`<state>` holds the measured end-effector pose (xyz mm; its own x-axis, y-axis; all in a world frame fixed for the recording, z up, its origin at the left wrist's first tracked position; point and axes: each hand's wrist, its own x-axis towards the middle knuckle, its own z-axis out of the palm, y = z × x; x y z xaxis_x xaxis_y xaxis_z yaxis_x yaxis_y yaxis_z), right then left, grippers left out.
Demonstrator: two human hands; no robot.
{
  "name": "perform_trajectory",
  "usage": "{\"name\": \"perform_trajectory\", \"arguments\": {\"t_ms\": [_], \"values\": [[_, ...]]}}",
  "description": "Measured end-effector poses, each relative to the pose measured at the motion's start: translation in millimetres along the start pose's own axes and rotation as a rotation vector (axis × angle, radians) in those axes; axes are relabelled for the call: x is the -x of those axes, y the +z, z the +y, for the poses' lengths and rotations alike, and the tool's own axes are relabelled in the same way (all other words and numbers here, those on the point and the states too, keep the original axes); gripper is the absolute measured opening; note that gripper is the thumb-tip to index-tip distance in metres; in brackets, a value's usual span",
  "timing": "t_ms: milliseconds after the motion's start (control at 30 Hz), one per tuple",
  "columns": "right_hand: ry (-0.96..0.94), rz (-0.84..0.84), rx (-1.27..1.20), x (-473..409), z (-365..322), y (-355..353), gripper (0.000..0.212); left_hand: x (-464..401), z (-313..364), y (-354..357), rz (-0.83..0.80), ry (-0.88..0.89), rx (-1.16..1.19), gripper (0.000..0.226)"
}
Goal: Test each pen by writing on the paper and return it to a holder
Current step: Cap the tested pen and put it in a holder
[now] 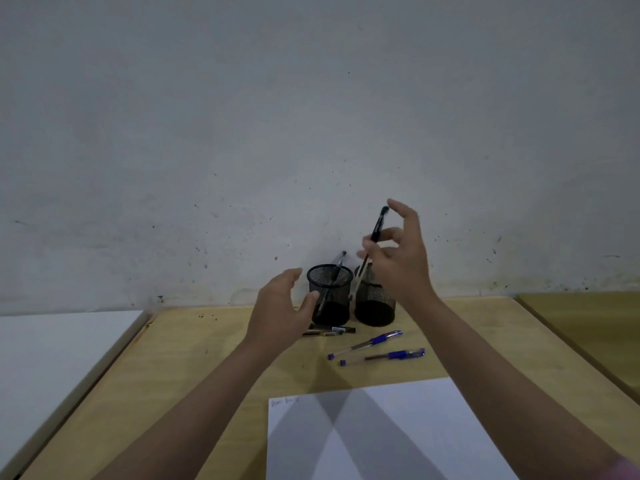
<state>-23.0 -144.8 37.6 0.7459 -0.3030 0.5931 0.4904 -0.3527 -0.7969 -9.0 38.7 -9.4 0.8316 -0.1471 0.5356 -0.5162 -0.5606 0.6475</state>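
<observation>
Head view puts my right hand [394,251] just right of centre, pinching a black pen [372,244] whose long axis tilts steeply, tip down over the right mesh holder [375,306]. I judge a short drop remains. My left hand [280,310], fingers spread, touches nothing beside the left mesh holder [329,296].

Ahead of you rises a grey wall [242,133], flecked with small dark marks and scuffed near its foot. Below it you have the light wooden counter [194,355]. To your left lies a white surface [52,344] along the counter's edge; to your right, another wooden surface [595,327], set slightly apart.
</observation>
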Motion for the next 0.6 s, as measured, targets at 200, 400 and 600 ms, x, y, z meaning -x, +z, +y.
{"name": "perform_trajectory", "arguments": {"t_ms": [200, 400, 600], "values": [[-0.011, 0.145, 0.087, -38.3, 36.0, 20.3, 0.047, -34.8, -25.5, 40.5, -0.085, -0.084, -0.126, 0.063], [0.038, 0.121, 0.376, -38.3, 83.5, 37.7, 0.027, -42.6, -38.3, 55.8, -0.089, -0.125, -0.213, 0.061], [0.036, 0.134, 0.573, -35.0, 93.6, 38.4, 0.023, -44.0, -33.2, 54.9, -0.047, -0.126, -0.143, 0.055]]}}
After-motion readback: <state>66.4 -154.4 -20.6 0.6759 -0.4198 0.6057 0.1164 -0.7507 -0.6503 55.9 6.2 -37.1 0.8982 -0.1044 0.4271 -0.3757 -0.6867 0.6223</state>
